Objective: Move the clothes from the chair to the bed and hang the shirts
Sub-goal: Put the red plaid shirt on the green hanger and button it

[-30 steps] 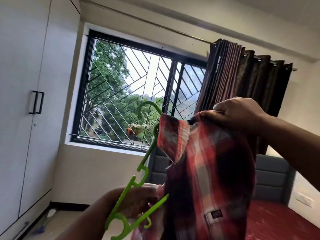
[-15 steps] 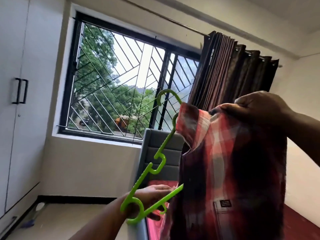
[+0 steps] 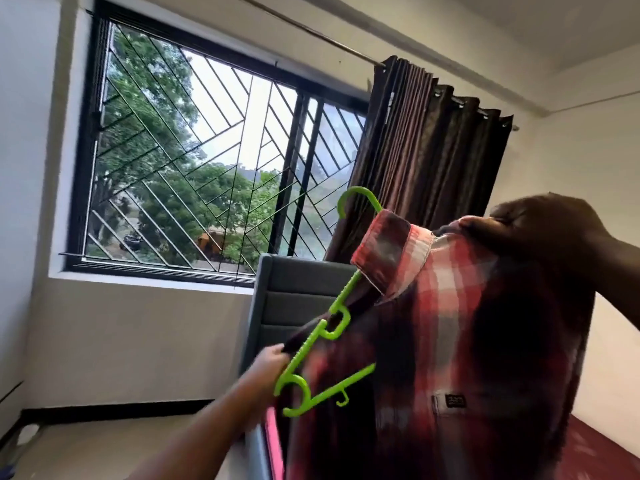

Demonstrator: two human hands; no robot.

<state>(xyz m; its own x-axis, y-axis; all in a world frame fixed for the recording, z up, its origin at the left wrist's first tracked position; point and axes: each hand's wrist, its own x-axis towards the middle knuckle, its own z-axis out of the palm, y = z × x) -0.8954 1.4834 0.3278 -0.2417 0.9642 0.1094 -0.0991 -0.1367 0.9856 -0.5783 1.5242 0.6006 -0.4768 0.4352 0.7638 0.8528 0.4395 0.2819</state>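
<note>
I hold up a red, white and dark plaid shirt (image 3: pixel 450 341) in front of me. My right hand (image 3: pixel 530 226) grips it at the top by the collar. A bright green plastic hanger (image 3: pixel 322 337) slants along the shirt's left shoulder, its hook poking up beside the collar and its right half hidden inside the shirt. My left hand (image 3: pixel 273 358) pinches the dark edge of the shirt at the hanger's left arm. The bed (image 3: pixel 595 441), with a dark red cover, shows at the lower right behind the shirt.
A grey padded headboard (image 3: pixel 294 296) stands behind the hanger. A large barred window (image 3: pixel 207 161) fills the far wall, and brown curtains (image 3: pixel 426 150) hang bunched on a rod to its right. Pale floor (image 3: pixel 104 445) lies at the lower left.
The hanger's right half has slid into the shirt. My left hand has moved up from the hanger's bottom bar to the shirt's shoulder edge. The view has panned right.
</note>
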